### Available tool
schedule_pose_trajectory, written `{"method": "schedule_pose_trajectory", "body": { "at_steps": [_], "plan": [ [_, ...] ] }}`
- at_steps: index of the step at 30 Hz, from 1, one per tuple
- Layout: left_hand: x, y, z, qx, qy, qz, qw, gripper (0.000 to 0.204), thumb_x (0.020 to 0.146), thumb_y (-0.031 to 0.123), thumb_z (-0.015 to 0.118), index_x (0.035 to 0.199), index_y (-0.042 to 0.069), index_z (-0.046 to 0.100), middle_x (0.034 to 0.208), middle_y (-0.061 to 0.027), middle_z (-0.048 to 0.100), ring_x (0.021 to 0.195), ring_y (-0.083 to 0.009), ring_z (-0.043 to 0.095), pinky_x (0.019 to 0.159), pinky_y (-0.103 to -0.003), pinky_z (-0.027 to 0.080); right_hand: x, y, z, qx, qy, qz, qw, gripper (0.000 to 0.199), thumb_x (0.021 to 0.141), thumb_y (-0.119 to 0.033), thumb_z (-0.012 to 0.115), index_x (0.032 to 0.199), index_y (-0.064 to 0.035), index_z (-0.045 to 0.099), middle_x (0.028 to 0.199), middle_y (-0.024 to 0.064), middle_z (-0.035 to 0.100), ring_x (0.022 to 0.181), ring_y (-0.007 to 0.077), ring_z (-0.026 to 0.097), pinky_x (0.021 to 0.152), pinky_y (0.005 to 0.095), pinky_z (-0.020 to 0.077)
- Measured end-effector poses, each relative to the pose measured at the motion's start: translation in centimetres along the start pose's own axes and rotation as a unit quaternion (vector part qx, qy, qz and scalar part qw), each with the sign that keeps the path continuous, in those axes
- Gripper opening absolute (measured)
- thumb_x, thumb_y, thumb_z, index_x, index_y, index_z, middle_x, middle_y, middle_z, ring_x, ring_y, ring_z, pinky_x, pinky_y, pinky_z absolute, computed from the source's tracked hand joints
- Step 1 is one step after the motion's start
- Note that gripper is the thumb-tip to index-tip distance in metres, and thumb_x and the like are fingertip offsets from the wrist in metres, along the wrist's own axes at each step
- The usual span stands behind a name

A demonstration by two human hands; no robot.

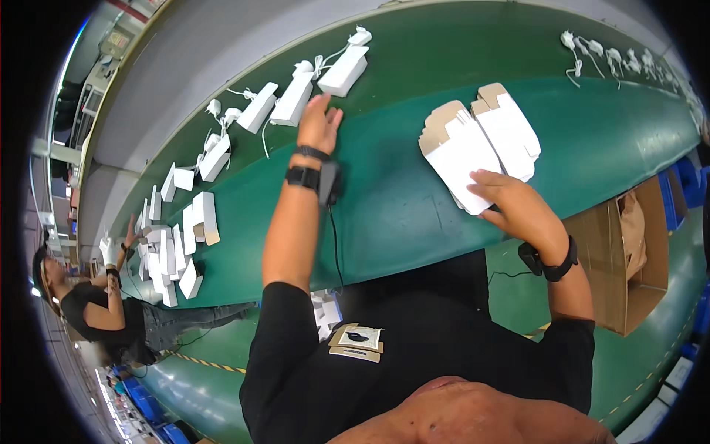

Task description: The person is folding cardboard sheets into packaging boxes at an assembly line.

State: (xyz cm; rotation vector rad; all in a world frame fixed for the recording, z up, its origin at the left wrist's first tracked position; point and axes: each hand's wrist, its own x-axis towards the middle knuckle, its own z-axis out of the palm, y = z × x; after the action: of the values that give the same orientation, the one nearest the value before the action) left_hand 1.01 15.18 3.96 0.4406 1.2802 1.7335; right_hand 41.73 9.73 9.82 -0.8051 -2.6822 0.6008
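My left hand [319, 127] reaches to the far side of the green table, fingers stretched and apart, with nothing seen in it. It is beside the near ends of two white folded boxes, one [292, 99] to its left and one [345, 72] just beyond; whether it touches either I cannot tell. My right hand [521, 206] lies with fingers extended on the near corner of a pile of flat white cartons [464, 157]. A second pile of flat cartons [509, 129] with brown insides adjoins it on the right.
White plug adapters with cables [360, 36] line the far edge; several more [614, 57] stand far right. Standing boxes [168, 255] crowd the table's left end, by a co-worker [103, 303]. An open brown cardboard box [625, 259] is at right, below the table edge.
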Motion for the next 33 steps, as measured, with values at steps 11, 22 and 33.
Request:
{"method": "schedule_pose_trajectory", "body": {
  "at_steps": [11, 22, 33],
  "plan": [
    [-21.8, -2.3, 4.2, -0.159, -0.351, -0.050, 0.922, 0.082, 0.095, 0.055, 0.056, 0.151, 0.005, 0.021, 0.148, -0.0236, 0.038, 0.134, -0.0346, 0.046, 0.107, -0.047, 0.043, 1.0, -10.5, 4.0, 0.061, 0.249, -0.155, 0.954, 0.027, 0.077, 0.000, 0.071, 0.104, -0.0016, 0.069, 0.104, 0.0127, 0.071, 0.091, 0.0307, 0.070, 0.079, 0.0374, 0.0557],
    [-24.3, -2.2, 0.0, 0.040, -0.501, -0.128, 0.855, 0.091, 0.087, 0.039, 0.072, 0.153, 0.004, 0.021, 0.144, -0.0190, 0.046, 0.133, -0.0265, 0.045, 0.112, -0.042, 0.034, 1.6, -7.5, 1.4, 0.357, 0.029, 0.077, 0.930, 0.031, 0.085, -0.020, 0.075, 0.105, -0.0083, 0.054, 0.056, 0.0019, 0.061, 0.055, 0.0118, 0.063, 0.052, 0.0250, 0.0428],
    [-23.3, -2.2, -11.3, 0.129, -0.408, -0.060, 0.902, 0.069, 0.098, 0.017, 0.055, 0.153, 0.014, 0.014, 0.126, -0.0141, 0.053, 0.107, -0.0185, 0.058, 0.091, -0.035, 0.049, 3.1, -14.9, 12.9, 0.523, 0.149, 0.157, 0.824, 0.051, 0.086, -0.006, 0.074, 0.132, -0.0036, 0.052, 0.105, 0.0102, 0.066, 0.091, 0.0124, 0.065, 0.074, 0.0283, 0.0531]
  ]
}}
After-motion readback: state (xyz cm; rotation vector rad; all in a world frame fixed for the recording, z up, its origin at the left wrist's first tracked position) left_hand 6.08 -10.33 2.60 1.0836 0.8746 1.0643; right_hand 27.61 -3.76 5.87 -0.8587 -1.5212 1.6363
